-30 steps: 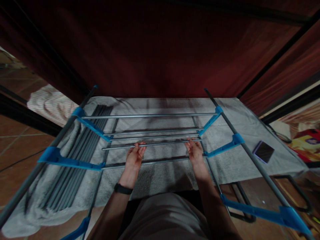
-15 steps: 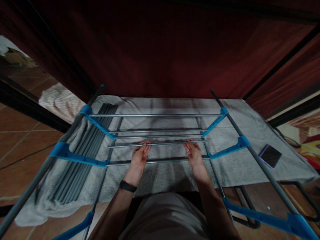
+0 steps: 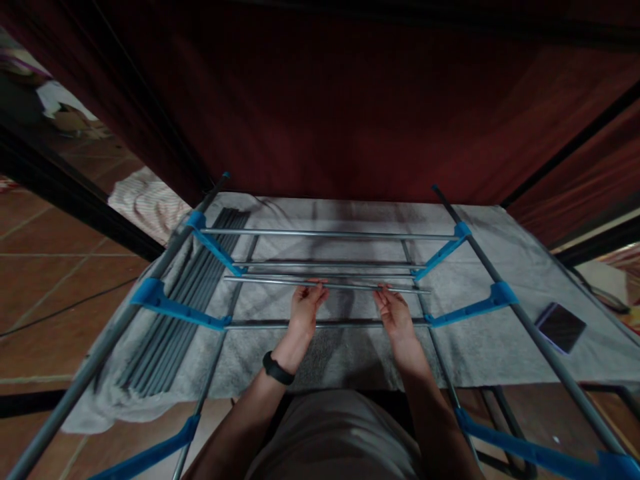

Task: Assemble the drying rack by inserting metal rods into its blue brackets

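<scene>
A thin grey metal tube (image 3: 350,287) lies crosswise in both my hands, inside a rack frame of grey poles and blue plastic brackets. My left hand (image 3: 306,307) pinches it left of its middle; a dark band circles that wrist. Toward its right end, my right hand (image 3: 393,311) holds it in the fingertips. The tube slopes slightly down to the right, and both its ends look free. A fixed crossbar (image 3: 350,325) runs below my hands between the left bracket (image 3: 185,311) and the right bracket (image 3: 470,308). Farther back, another crossbar (image 3: 330,234) joins the rear brackets.
Several loose grey tubes (image 3: 185,313) lie side by side on the grey blanket (image 3: 280,360) at left. A phone-like dark slab (image 3: 561,327) rests at right. A dark red curtain (image 3: 340,120) hangs behind; tiled floor (image 3: 60,293) shows at left.
My left hand has slid right along the tube, closer to my right hand. The tube's left end has risen a little. The whole view has shifted slightly.
</scene>
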Demonstrator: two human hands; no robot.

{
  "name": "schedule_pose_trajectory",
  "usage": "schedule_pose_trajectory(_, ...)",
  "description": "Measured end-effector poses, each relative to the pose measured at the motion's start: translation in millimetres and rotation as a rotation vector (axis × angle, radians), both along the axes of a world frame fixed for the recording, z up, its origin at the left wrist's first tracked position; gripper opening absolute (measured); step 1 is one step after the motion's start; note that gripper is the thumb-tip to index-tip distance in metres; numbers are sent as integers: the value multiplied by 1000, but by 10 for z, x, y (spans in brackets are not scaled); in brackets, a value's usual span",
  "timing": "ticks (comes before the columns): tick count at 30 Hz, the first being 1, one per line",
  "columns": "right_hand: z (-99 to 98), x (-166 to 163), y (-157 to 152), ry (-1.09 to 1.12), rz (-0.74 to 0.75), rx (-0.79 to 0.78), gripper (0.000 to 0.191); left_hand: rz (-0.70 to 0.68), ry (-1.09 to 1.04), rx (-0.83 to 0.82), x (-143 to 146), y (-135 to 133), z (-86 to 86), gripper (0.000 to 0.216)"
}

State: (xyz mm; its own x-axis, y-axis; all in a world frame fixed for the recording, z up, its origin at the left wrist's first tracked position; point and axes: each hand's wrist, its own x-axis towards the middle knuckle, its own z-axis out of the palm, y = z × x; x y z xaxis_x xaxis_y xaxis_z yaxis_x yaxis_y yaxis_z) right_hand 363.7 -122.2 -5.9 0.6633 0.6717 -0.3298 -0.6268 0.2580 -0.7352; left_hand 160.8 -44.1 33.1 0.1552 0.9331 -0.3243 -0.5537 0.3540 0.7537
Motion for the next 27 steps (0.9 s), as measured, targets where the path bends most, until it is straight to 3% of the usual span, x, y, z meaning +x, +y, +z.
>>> schedule_pose_trajectory(6, 109, -61, -15, 61, 59, -3, 18, -12, 112, 183, 210, -143, 239, 25)
schedule_pose_trajectory(11, 151, -186, 18, 132, 92, 71, 19, -40, 153, 295, 392, -208, 333, 21)
schedule_pose_trajectory(16, 316, -411, 111, 245, 213, 95, 16, -63, 183, 435, 525, -286, 461, 21)
schedule_pose_trajectory(19, 443, -487, 75, 240, 398, 80, 8, -73, 214, 580, 454, -239, 650, 29)
schedule_pose_trajectory(22, 522, -462, -20, 181, 573, 37, 13, -77, 230, 656, 271, -103, 897, 42)
schedule_pose_trajectory(24, 531, -400, -72, 139, 554, 5, 17, -99, 204, 602, 129, -14, 1044, 48)
schedule_pose_trajectory(27, 487, -275, -107, 71, 390, -32, 17, -115, 130, 428, -53, 62, 1165, 49)
